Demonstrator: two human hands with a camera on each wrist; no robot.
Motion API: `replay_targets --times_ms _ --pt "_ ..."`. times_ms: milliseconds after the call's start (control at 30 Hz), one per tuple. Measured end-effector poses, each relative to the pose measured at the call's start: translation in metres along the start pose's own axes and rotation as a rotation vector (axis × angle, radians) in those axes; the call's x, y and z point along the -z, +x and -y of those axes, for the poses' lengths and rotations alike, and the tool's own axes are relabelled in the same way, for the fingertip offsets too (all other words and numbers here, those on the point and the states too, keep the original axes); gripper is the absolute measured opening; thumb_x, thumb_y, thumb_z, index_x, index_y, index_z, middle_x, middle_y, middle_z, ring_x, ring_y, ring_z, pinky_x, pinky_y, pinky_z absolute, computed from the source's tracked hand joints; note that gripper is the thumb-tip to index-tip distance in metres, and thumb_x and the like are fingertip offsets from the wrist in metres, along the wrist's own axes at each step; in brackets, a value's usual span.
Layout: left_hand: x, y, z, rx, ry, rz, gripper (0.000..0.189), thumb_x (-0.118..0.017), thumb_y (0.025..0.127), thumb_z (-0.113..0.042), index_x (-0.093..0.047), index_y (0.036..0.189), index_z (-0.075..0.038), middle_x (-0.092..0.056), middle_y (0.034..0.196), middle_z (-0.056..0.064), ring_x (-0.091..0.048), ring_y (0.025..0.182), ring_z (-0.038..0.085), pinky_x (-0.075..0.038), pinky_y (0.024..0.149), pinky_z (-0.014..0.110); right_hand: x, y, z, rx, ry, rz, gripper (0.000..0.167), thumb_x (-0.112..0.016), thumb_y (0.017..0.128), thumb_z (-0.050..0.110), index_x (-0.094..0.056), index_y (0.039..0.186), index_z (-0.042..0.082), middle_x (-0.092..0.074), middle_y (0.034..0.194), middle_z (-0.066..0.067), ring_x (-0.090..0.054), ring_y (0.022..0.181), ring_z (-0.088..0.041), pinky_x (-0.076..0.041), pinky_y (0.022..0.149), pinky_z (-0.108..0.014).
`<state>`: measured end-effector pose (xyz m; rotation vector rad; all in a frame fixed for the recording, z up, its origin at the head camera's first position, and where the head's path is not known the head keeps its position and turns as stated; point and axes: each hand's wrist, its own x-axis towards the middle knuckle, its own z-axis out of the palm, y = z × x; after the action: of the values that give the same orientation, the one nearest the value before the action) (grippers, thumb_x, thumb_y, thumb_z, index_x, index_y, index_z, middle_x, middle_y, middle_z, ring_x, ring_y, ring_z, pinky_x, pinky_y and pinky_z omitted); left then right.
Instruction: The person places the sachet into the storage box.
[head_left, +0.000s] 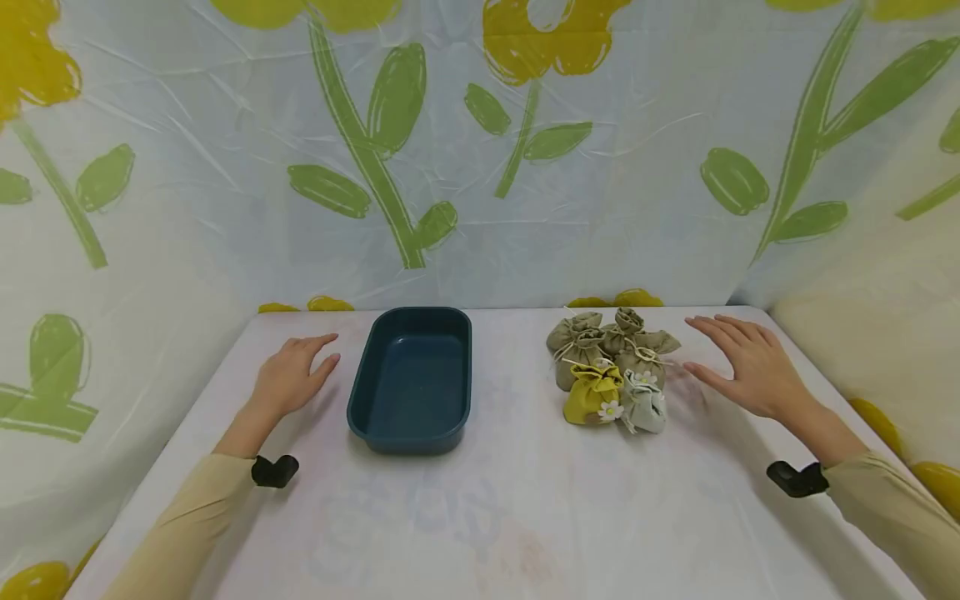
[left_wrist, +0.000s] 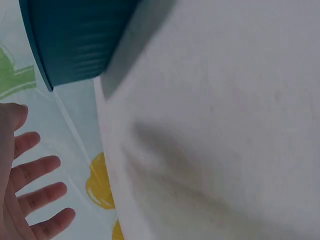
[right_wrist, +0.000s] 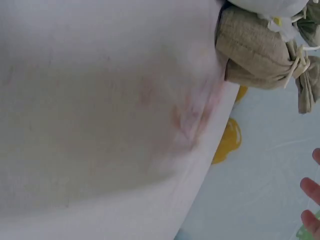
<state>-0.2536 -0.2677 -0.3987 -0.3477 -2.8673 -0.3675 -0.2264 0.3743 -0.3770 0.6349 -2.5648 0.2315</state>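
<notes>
My left hand (head_left: 292,379) hovers left of a dark teal rectangular tub (head_left: 408,446), apart from it, fingers loosely extended and holding nothing. In the left wrist view the spread fingers (left_wrist: 37,167) show below the tub's ribbed side (left_wrist: 80,40). To the right stands a cluster of small drawstring pouches: several brown cloth ones (head_left: 577,350) at the back, a yellow pouch (head_left: 588,400) with a white flower and a pale grey-white pouch (head_left: 645,408) in front. My right hand (head_left: 750,367) is just right of them, fingers extended, touching none. The right wrist view catches a brown pouch (right_wrist: 255,50) and a few fingertips (right_wrist: 311,190).
A white cloth-covered table (head_left: 525,517) carries everything. Behind it hangs a pale curtain (head_left: 637,208) printed with yellow flowers and green leaves, which also runs down both sides. Dark wrist bands (head_left: 275,472) sit at the cuffs of beige sleeves (head_left: 198,508).
</notes>
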Motion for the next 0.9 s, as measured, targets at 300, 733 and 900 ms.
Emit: replay_targets --times_ms 300,733,900 --pt "0.000 0.003 -0.018 0.099 -0.195 -0.009 0.044 -0.048 0.100 -0.029 -0.050 0.137 -0.006 -0.060 0.127 0.022 -0.060 0.109 0.039 -0.047 0.088 0.055 -0.002 0.002 0.020 0.067 0.123 -0.121 0.055 -0.075 0.075 0.022 -0.060 0.126 0.008 -0.064 0.116 -0.015 -0.055 0.107 -0.036 -0.036 0.087 -0.052" --pt "-0.010 0.007 -0.035 0.232 -0.528 0.044 0.046 -0.046 0.101 -0.028 -0.046 0.140 -0.003 -0.058 0.126 0.027 -0.064 0.099 0.035 -0.057 0.069 0.032 -0.010 -0.001 0.045 0.162 0.239 -0.163 0.059 -0.084 0.065 0.019 -0.065 0.120 0.012 -0.063 0.114 -0.004 -0.051 0.103 0.000 -0.042 0.075 -0.023" --pt "-0.015 0.011 -0.036 0.245 -0.604 0.084 0.047 -0.044 0.102 -0.027 -0.041 0.143 -0.003 -0.055 0.130 0.028 -0.061 0.108 0.039 -0.058 0.069 0.036 -0.016 -0.002 0.051 0.149 0.305 -0.094 0.068 -0.087 0.061 0.013 -0.062 0.124 0.009 -0.060 0.121 -0.004 -0.052 0.099 -0.002 -0.046 0.072 -0.018"
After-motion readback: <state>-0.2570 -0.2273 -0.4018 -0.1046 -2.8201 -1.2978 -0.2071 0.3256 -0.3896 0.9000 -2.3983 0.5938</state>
